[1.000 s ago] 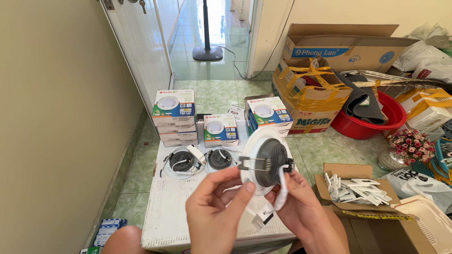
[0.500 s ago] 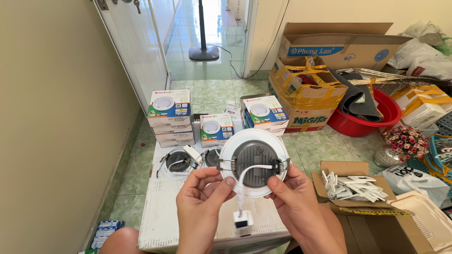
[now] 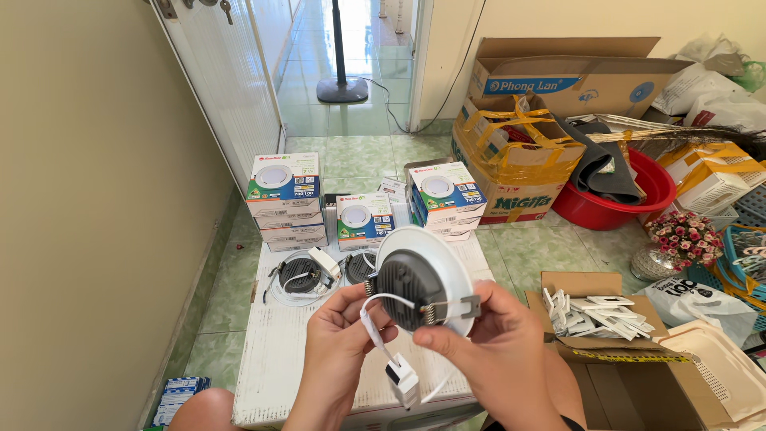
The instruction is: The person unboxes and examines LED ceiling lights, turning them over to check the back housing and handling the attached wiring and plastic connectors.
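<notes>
Both hands are closed on one recessed LED downlight point(image 3: 423, 281), held just above the near end of the white work board point(image 3: 271, 367).

Right hand point(image 3: 499, 355): fingers point(image 3: 447, 339) pinched on the lower right edge of the fixture, right at the metal spring clip point(image 3: 461, 307) that sticks out sideways from the black heat-sink back. Grasping, not loose.

Left hand point(image 3: 335, 343): thumb and fingertips point(image 3: 369, 307) closed on the left side of the fixture, where the white lead point(image 3: 375, 319) leaves the housing. Also touching the wire; can't tell if it's gripping the wire or just the rim.

Orientation: back of the lamp faces the camera, white trim ring tilted up and away from the fingers. Disc axis points roughly toward the wearer, clip-to-clip line runs left-right between the two hands. Neither hand is clearly nearer; the fixture sits between them, a little more over the right.

Lead loops down from the left fingers and ends in a small white driver connector point(image 3: 401, 375) hanging free below and between the hands, untouched.

Beyond the fingers, farther up the board: two more downlights lying face down, one point(image 3: 299, 275) left with its driver block, one point(image 3: 359, 267) partly hidden behind the held one. Past those, stacked retail lamp boxes point(image 3: 286, 199). Right of the right hand, well apart: open carton of white small parts point(image 3: 594, 311).
</notes>
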